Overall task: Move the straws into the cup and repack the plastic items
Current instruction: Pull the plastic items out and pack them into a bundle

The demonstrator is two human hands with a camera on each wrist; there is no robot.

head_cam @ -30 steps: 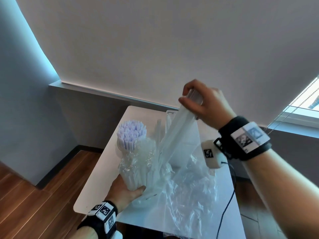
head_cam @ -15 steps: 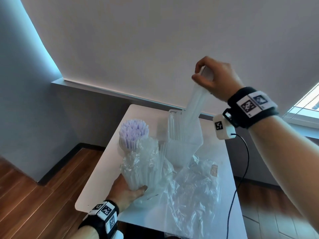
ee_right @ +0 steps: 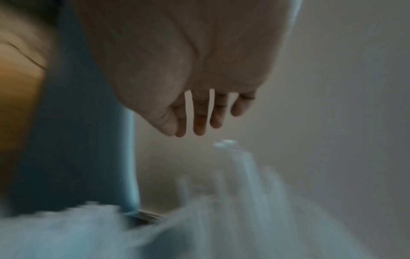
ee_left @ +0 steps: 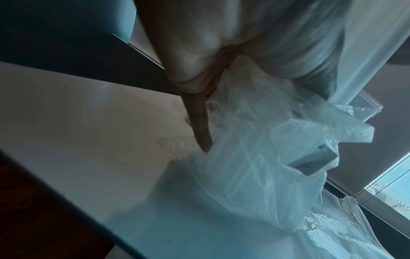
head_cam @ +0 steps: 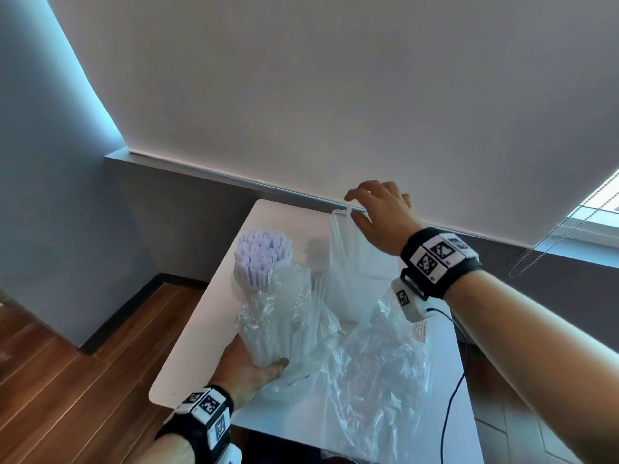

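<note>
My right hand (head_cam: 382,217) hovers just above the rim of the clear square container (head_cam: 361,262), its fingers spread and relaxed, holding nothing. In the right wrist view the picture is blurred, but the fingers (ee_right: 199,121) hang straight over the tops of the clear straws (ee_right: 233,157) standing in the container, with a gap between them. I judge that a batch of straws now rests inside.

My left hand (head_cam: 249,370) grips the lower part of the crinkled bag of clear straws (head_cam: 284,316), fingers curled around it, and keeps it upright on the white table (head_cam: 201,346). I think this is so that the open top faces my free hand for the next pull. In the left wrist view only one finger (ee_left: 199,126) shows against the plastic.

The cup of lilac straws (head_cam: 263,259) stands behind the bag, already full. An empty plastic bag (head_cam: 378,390) lies flat near the table's front edge, probably waiting for the repacking. Many straws remain in the bag.
</note>
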